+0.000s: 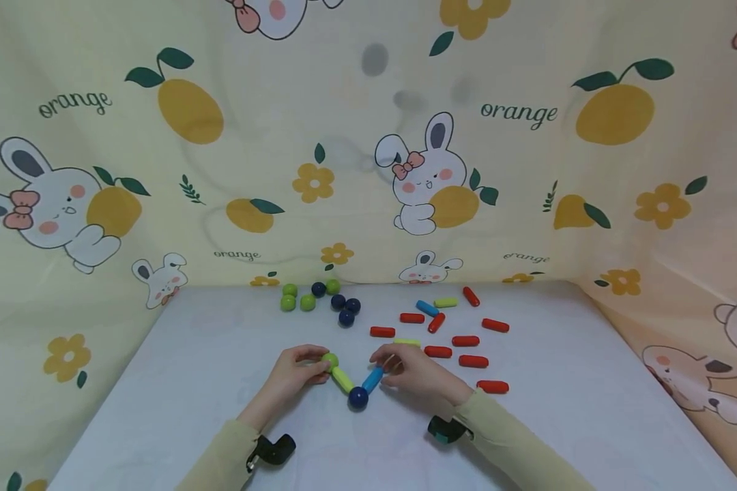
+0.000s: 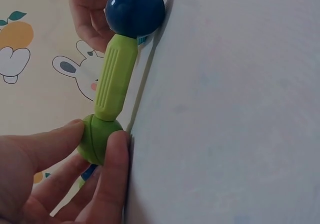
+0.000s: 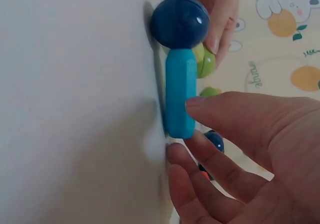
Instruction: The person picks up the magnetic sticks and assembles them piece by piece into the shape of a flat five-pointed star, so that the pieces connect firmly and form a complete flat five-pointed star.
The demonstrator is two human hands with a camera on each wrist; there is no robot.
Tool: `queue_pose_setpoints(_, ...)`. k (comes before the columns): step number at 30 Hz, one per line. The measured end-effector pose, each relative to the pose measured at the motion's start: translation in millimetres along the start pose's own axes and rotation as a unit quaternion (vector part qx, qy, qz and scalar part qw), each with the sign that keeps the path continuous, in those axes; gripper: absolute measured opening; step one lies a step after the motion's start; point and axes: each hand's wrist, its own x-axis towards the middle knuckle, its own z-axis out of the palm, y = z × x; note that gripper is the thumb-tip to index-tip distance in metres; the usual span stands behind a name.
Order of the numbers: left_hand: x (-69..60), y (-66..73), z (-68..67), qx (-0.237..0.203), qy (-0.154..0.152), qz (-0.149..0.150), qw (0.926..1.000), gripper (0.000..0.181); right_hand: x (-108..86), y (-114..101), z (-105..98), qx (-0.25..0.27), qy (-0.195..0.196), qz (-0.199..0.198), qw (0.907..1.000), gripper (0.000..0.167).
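Note:
On the white table, a lime-green rod (image 2: 114,78) and a blue rod (image 3: 177,86) join at a navy ball (image 1: 358,398), forming a V that points toward me. At the far end of the lime rod sits a green ball (image 2: 95,136), which my left hand (image 1: 291,375) pinches between thumb and fingers. My right hand (image 1: 419,372) holds the free end of the blue rod, its thumb on the rod's side and a forefinger behind it. No ball shows on that end in the right wrist view.
Loose green balls (image 1: 308,302) and navy balls (image 1: 347,318) lie at the back, left of centre. Several red rods (image 1: 465,341) are scattered to the right, with a loose blue rod (image 1: 427,308) and a lime rod (image 1: 445,302) among them. A patterned cloth (image 1: 344,136) rises behind the table.

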Motion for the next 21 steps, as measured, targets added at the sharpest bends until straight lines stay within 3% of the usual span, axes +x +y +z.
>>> queue_pose_setpoints(6, 0.7, 0.2, -1.5, 0.005, 0.004, 0.002, 1.0, 0.032, 20.1, -9, -17, -0.015, -0.021, -0.028, 0.9993, 0.033)
queue_pose_setpoints(11, 0.7, -0.7, -3.9, 0.007, -0.001, 0.01, 0.9999, 0.034, 47.4, -14, -29, -0.018, -0.013, -0.054, 0.9983, 0.037)
queue_pose_setpoints(21, -0.9, -1.3, -8.0, -0.002, -0.01, 0.016, 0.9998, 0.033, 89.9, -14, -35, -0.023, 0.004, -0.053, 0.9983, 0.034)
